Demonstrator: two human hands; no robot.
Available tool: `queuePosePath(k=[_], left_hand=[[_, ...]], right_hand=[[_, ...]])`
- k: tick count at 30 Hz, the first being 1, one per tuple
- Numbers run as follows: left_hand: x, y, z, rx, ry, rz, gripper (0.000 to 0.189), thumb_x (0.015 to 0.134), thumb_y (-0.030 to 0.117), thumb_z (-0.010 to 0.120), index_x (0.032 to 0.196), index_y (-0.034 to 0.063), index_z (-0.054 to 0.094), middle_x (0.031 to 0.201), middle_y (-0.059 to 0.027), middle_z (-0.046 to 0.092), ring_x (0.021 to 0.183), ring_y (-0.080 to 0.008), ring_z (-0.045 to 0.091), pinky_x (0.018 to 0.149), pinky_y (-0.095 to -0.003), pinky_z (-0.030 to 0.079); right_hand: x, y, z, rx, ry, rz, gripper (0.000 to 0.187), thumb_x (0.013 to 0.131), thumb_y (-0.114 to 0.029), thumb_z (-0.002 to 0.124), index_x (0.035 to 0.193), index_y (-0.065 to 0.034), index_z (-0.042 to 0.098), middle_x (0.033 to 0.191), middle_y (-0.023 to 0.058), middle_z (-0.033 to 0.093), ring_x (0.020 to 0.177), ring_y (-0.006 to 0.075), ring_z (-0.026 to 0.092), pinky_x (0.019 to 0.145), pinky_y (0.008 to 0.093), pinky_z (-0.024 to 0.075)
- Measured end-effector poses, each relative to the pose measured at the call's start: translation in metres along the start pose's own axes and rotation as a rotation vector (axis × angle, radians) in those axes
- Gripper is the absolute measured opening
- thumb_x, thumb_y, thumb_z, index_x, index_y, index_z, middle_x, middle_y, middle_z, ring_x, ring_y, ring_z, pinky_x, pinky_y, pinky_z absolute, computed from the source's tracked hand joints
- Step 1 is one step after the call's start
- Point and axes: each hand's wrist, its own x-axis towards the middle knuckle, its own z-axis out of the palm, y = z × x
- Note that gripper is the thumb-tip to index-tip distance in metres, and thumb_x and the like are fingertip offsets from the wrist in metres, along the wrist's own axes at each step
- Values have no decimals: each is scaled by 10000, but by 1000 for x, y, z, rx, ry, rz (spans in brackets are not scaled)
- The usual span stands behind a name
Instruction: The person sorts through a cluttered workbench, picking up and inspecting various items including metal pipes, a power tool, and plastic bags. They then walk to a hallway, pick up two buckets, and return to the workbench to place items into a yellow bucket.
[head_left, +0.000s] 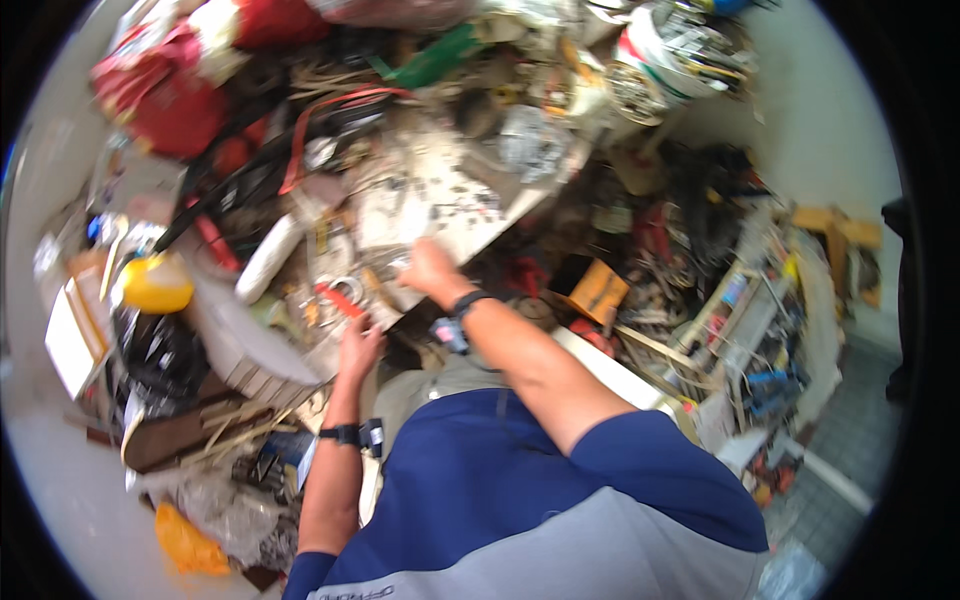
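Note:
My left hand (361, 341) is closed around the lower end of a long red object (340, 300), perhaps a tool handle; its far end lies among small parts. My right hand (433, 271) reaches to the near edge of a pale, littered work surface (469, 244). Its fingers are blurred, and whether they hold something I cannot tell. Between the hands lie a ring-shaped item (348, 288) and other small bits. Left of them rests a white cylindrical roll (268, 259). Many small dark pieces (457, 202) are scattered on the surface beyond my right hand.
A clear crumpled plastic bag (532, 142) lies at the back of the surface. A full white bucket (652, 56) stands at the back right. An orange box (596, 291) is to the right, a yellow container (156, 283) and black bag (161, 360) to the left. Clutter surrounds me.

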Motion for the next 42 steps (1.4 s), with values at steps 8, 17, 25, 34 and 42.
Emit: queuePosePath(k=[8, 17, 25, 34, 42], left_hand=[[18, -22, 8, 160, 491, 84, 675, 880, 285, 822, 1406, -55, 571, 1203, -212, 628, 1008, -317, 675, 900, -420, 568], [51, -7, 9, 174, 602, -135, 657, 802, 430, 848, 1222, -24, 630, 1169, -260, 696, 1115, -430, 679, 967, -519, 534], [55, -4, -10, -167, 559, -294, 394, 823, 284, 776, 1078, -2, 683, 990, -214, 744, 980, -425, 731, 895, -517, 556], [-49, 19, -57, -103, 622, 29, 256, 825, 168, 721, 984, -2, 614, 775, -125, 620, 710, -234, 586, 701, -405, 515], [-100, 0, -68, 34, 501, 94, 274, 792, 144, 726, 1019, 13, 648, 821, -171, 635, 719, -316, 609, 720, -421, 526]], right_hand=[[14, 28, -23, 693, -12, 74, 398, 788, -108, 882, 1132, 35, 741, 1002, 109, 782, 872, 211, 748, 806, 360, 594], [-18, 14, -33, 922, -159, 160, 397, 867, -91, 826, 1228, 23, 705, 1092, 62, 766, 947, 173, 723, 862, 331, 569], [-35, 11, -33, 901, -223, 164, 384, 878, -69, 799, 1240, 22, 710, 1108, 49, 760, 973, 160, 710, 882, 316, 559], [-36, 23, -38, 1022, -285, 198, 394, 897, -120, 800, 1257, 5, 696, 1123, 63, 759, 999, 176, 719, 894, 341, 574], [-42, 24, -48, 1244, -379, 202, 475, 922, -146, 766, 1357, -9, 631, 1140, 60, 741, 1011, 190, 721, 948, 364, 582]])
